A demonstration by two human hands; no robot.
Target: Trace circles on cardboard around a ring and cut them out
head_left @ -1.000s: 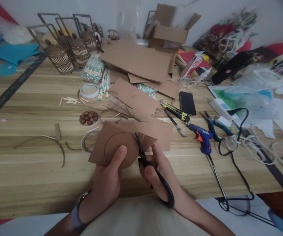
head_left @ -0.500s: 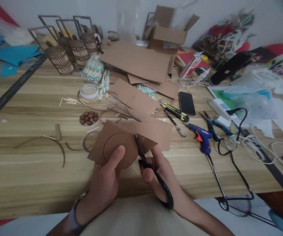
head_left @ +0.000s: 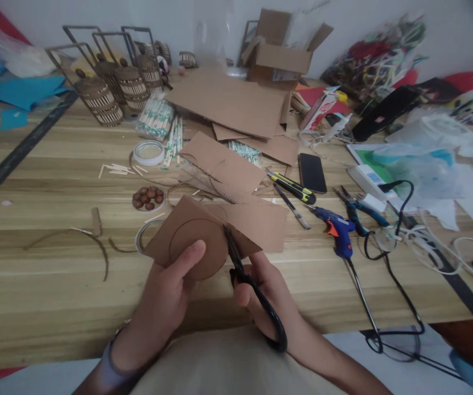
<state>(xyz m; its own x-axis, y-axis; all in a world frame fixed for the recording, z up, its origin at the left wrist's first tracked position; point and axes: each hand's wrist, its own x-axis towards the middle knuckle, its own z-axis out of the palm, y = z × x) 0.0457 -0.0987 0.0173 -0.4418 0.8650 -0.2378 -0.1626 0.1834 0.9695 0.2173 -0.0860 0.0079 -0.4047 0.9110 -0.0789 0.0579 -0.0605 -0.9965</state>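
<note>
A brown piece of cardboard (head_left: pixel 191 211) with a drawn circle is held up near the table's front edge. My left hand (head_left: pixel 170 291) grips its lower left part, thumb on top inside the circle and the other fingers hidden underneath. My right hand (head_left: pixel 265 296) is closed round the black handles of a pair of scissors (head_left: pixel 257 291). Their blades lie on the right side of the circle, in the cut along its line. To the right of the cut, a pointed flap of the cardboard hangs close to my right fingertips.
Beyond lie more cardboard sheets (head_left: pixel 224 104), a dish of brown beads (head_left: pixel 148 198) and tape rolls (head_left: pixel 148 152). Rightward are a utility knife (head_left: pixel 292 187), a phone (head_left: pixel 312 173), a blue glue gun (head_left: pixel 337 227) with its cord, and pliers (head_left: pixel 358 214). Striped lanterns (head_left: pixel 100 101) stand back left.
The cardboard has tilted and shifted slightly up and left. My left wrist has moved left and down a little, and the scissors have shifted slightly left with my right hand.
</note>
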